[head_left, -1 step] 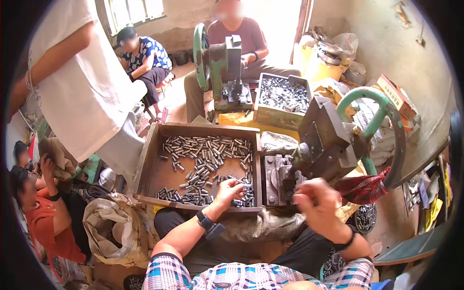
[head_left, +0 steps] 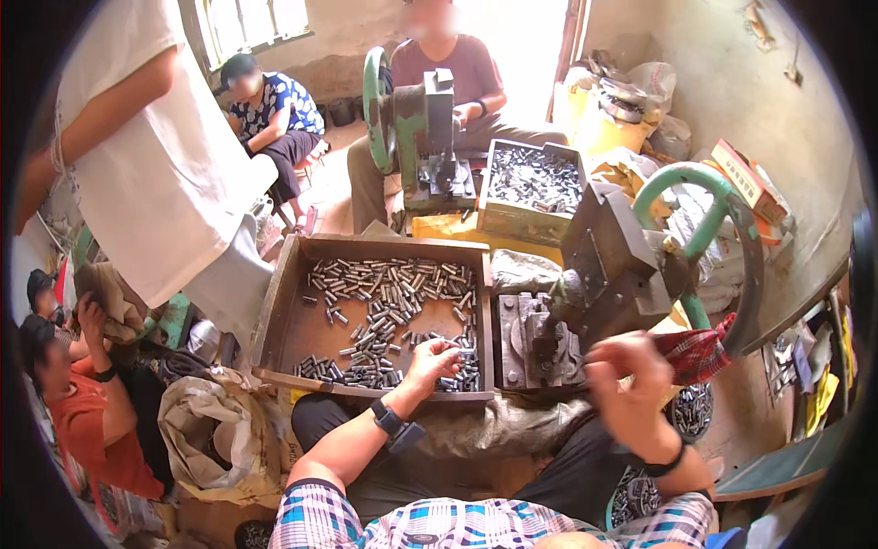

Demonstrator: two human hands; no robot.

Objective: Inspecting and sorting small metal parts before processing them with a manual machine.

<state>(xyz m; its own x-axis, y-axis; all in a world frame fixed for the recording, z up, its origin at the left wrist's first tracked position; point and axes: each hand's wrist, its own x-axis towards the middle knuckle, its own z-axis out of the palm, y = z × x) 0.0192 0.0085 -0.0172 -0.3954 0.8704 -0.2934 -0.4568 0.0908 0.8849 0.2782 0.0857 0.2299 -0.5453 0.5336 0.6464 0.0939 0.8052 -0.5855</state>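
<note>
My left hand point(head_left: 432, 368), with a dark watch on its wrist, hovers over the near right corner of a shallow wooden tray point(head_left: 277, 316). Its thumb and fingers are pinched together; what they hold, if anything, is too small to make out. Short metal tubes point(head_left: 389, 297) lie scattered and heaped in the tray. My right hand point(head_left: 631, 384) is smeared by motion, its fingers bent, just right of the dark metal die block point(head_left: 521, 352) of a hand press point(head_left: 613, 256). Close by hangs a red checked cloth point(head_left: 690, 355) on the press's green handwheel point(head_left: 709, 233).
Across from me a person sits at a second green press point(head_left: 425, 137) beside a box of small metal parts point(head_left: 535, 178). Someone in a white shirt point(head_left: 151, 183) stands at the left. A woven sack point(head_left: 219, 435) stands left of my knees; a container of parts point(head_left: 692, 412) is at the right.
My right hand has moved right, away from the die block. The handwheel with its cloth has shifted slightly. My left hand stays where it was over the tray.
</note>
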